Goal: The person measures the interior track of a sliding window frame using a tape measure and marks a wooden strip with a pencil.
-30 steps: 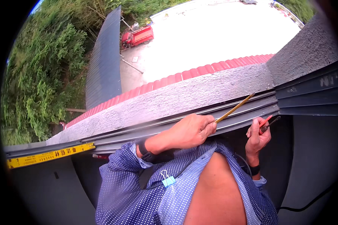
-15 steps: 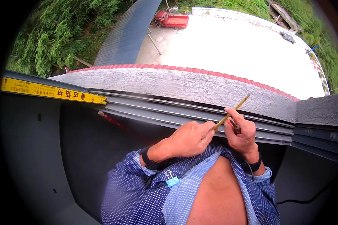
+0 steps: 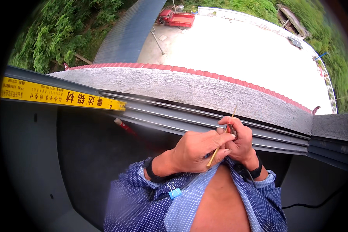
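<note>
Stick (image 3: 213, 157) slants between shirt (image 3: 143, 205) and track (image 3: 170, 121), pinched in the left hand's (image 3: 197, 149) fingers. Right hand (image 3: 241, 144), just beside it, curls round a tool (image 3: 229, 128) (red, mostly hidden).

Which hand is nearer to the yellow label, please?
Left: the left hand is to the lower right of the yellow label; the right hand is farther right.

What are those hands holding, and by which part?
The left hand pinches a thin yellowish stick partway along, lower end jutting out; the right hand holds a red-and-dark tool, by which part I can't tell.
</note>
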